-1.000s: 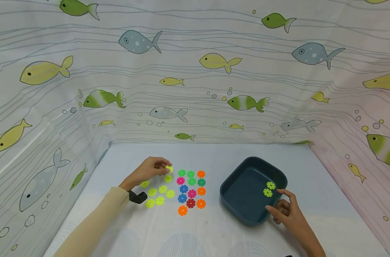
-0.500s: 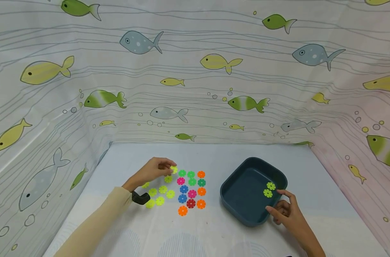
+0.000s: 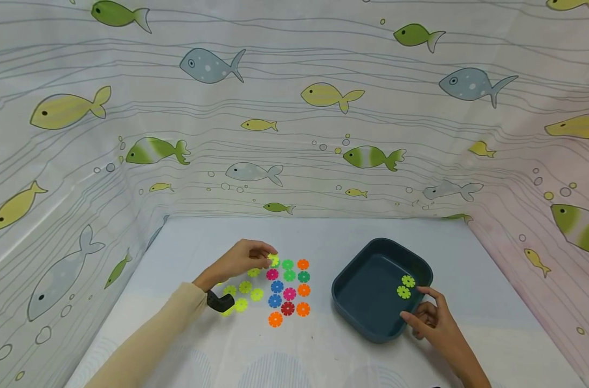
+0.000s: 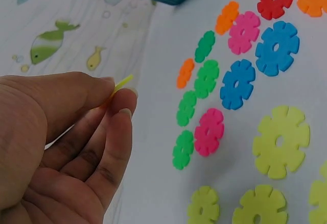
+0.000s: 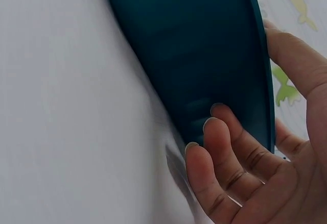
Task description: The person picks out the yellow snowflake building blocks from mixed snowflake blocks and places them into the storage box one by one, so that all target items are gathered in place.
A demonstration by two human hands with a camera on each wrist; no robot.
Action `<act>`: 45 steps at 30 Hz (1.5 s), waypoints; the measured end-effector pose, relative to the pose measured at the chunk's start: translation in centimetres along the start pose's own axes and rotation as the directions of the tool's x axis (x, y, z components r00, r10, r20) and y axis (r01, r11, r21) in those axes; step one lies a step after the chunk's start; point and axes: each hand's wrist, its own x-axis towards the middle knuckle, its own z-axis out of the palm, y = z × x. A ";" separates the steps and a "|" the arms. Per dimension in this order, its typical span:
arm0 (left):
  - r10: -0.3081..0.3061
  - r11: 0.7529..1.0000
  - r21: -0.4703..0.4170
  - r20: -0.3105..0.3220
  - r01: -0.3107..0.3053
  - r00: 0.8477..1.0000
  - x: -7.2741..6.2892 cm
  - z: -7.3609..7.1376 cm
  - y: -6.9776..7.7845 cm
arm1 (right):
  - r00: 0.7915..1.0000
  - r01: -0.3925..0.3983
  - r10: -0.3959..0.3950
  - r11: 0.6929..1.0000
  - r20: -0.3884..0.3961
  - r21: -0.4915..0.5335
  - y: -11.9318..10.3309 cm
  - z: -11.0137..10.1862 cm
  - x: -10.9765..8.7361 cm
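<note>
Strip of bench (image 3: 323, 237) runs between the coloured discs (image 3: 274, 283) and the tray (image 3: 367, 293); more bench behind both, up to the back edge. Left hand (image 3: 241, 260) pinches a yellow disc (image 3: 273, 260) between thumb and fingertips, raised off the bench, screening most of a green disc (image 4: 182, 150) in the head view. Right hand (image 3: 430, 319) grips the tray's wall, bench-right side; two loose discs (image 3: 408, 278) inside. Black wrist gadget (image 3: 220, 302) partly covers a yellow one; bench's front edge cut off.
</note>
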 end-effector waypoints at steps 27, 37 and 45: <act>0.068 0.997 -0.043 0.139 -0.063 0.988 2.3 3.3 2.5 | 1.000 -0.005 0.005 1.000 -0.002 -0.011 0.0 -0.1 -0.1; 0.135 0.991 -0.034 0.185 -0.131 0.973 3.5 4.2 3.2 | 1.000 -0.006 0.006 1.000 -0.003 -0.004 0.2 -0.1 0.0; 0.161 0.987 -0.033 0.222 -0.157 0.962 4.2 5.1 3.9 | 1.000 -0.012 0.012 1.000 -0.006 -0.009 0.2 -0.2 0.1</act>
